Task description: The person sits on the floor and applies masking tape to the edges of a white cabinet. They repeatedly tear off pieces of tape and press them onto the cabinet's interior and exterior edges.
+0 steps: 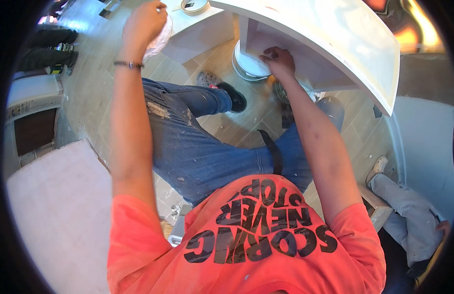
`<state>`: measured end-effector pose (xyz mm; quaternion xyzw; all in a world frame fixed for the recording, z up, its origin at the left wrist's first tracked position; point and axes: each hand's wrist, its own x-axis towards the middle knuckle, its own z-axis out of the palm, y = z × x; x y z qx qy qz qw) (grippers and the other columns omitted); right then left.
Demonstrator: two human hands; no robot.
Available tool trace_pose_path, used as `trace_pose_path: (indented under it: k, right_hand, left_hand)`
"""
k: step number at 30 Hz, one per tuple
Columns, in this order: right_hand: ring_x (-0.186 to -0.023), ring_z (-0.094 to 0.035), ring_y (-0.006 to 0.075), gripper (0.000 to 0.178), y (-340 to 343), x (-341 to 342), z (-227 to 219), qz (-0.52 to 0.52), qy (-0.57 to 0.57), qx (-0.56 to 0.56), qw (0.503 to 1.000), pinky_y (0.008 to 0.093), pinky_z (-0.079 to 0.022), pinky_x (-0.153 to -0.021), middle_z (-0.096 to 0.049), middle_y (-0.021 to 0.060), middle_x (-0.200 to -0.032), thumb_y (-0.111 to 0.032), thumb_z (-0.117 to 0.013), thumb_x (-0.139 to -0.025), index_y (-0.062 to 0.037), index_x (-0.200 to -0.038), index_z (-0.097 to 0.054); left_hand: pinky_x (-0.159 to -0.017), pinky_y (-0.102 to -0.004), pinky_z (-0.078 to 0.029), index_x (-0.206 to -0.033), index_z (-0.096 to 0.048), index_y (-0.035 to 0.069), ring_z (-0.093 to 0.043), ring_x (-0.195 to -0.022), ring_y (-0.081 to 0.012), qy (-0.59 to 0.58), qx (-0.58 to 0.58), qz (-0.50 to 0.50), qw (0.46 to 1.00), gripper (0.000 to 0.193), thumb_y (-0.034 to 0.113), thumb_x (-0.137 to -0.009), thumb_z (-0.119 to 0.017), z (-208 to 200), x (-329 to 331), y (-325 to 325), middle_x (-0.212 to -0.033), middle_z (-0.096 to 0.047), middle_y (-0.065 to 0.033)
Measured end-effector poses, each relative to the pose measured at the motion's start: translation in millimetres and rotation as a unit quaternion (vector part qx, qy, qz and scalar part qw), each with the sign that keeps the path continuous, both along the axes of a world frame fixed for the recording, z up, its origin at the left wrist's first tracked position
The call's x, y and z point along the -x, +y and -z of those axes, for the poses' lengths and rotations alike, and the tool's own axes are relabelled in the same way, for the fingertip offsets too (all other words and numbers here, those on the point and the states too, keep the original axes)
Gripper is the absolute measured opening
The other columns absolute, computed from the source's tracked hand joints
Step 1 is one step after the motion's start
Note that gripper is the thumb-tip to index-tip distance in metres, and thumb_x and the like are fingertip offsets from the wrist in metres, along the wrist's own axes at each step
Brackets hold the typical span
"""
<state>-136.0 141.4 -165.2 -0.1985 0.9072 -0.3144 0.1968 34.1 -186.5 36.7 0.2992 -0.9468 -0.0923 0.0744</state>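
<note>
My left hand [144,25] is raised at the upper left, its fingers closed on a thin pale cloth [161,39] that hangs beside the wrist. Close to it, a roll of tape [194,6] lies on a white surface. My right hand [282,63] reaches into the open side of a white curved cabinet [315,54], against its inner panel. Its thumb and forefinger are apart, and nothing shows between them; the other fingers are partly hidden. Just below and left of this hand, a white bucket [250,68] stands on the floor, partly behind the panel.
A pale panel [60,196] takes up the lower left. Two other people are near: dark-trousered legs [48,49] at the far left, grey-trousered legs [408,215] at the right. The cabinet's curved top edge [344,54] juts out above my right forearm.
</note>
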Motion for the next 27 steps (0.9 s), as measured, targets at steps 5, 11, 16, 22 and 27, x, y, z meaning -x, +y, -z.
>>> trace_pose_path:
  k: [5, 11, 16, 22, 27]
  right_hand:
    - [-0.114, -0.065, 0.0295, 0.036, 4.2, -4.5, 3.8, -0.043, 0.023, 0.056, 0.997, 0.0423, -0.051, -0.101, -0.069, 0.0091, -0.117, -0.041, -0.086, -0.079, -0.0269, -0.112, -0.079]
    - [-0.119, -0.060, 0.0299, 0.040, 16.3, -8.5, 3.9, -0.108, 0.054, 0.095, 0.988, 0.0440, -0.049, -0.105, -0.065, 0.0085, -0.122, -0.039, -0.082, -0.083, -0.0295, -0.122, -0.076]
    - [-0.132, -0.047, 0.0298, 0.053, 20.6, -28.2, -24.5, -0.188, 0.181, -0.038, 0.965, 0.0496, -0.042, -0.108, -0.055, 0.0060, -0.138, -0.037, -0.078, -0.087, -0.0326, -0.138, -0.067]
    - [-0.134, -0.043, 0.0317, 0.057, 10.2, -46.9, -22.2, -0.232, 0.224, -0.060, 0.945, 0.0531, -0.038, -0.107, -0.050, 0.0082, -0.143, -0.034, -0.070, -0.094, -0.0345, -0.149, -0.057]
    - [-0.132, -0.043, 0.0311, 0.058, 7.8, -47.8, -21.3, -0.232, 0.240, -0.081, 0.939, 0.0511, -0.037, -0.104, -0.050, 0.0090, -0.142, -0.036, -0.070, -0.094, -0.0342, -0.150, -0.055]
  left_hand:
    - [-0.098, -0.0451, -0.052, -0.128, -0.072, 0.011, -0.067, -0.115, -0.0382, -0.014, 0.085, 0.087, 0.993, 0.035, 0.024, -0.097, -0.062, 61.3, 35.8, -107.3, -0.125, -0.070, -0.0190]
    - [-0.097, -0.0467, -0.053, -0.119, -0.073, 0.007, -0.068, -0.114, -0.0380, -0.025, -0.009, 0.102, 0.994, 0.028, 0.019, -0.094, -0.066, 97.7, 58.9, -110.6, -0.124, -0.071, -0.0207]
    - [-0.094, -0.0481, -0.053, -0.112, -0.073, 0.005, -0.069, -0.108, -0.0393, -0.052, -0.015, 0.049, 0.997, 0.025, 0.018, -0.092, -0.064, 91.0, 74.0, -95.8, -0.111, -0.074, -0.0215]
    - [-0.094, -0.0494, -0.054, -0.116, -0.075, 0.008, -0.069, -0.110, -0.0418, -0.044, 0.126, -0.004, 0.991, 0.034, 0.019, -0.087, -0.062, 79.8, 39.0, -150.0, -0.113, -0.074, -0.0231]
    - [-0.087, -0.0420, -0.055, -0.121, -0.073, 0.001, -0.073, -0.100, -0.0294, 0.116, 0.025, -0.112, 0.987, 0.037, 0.021, -0.090, -0.065, -10.1, 6.5, -121.5, -0.109, -0.076, -0.0185]
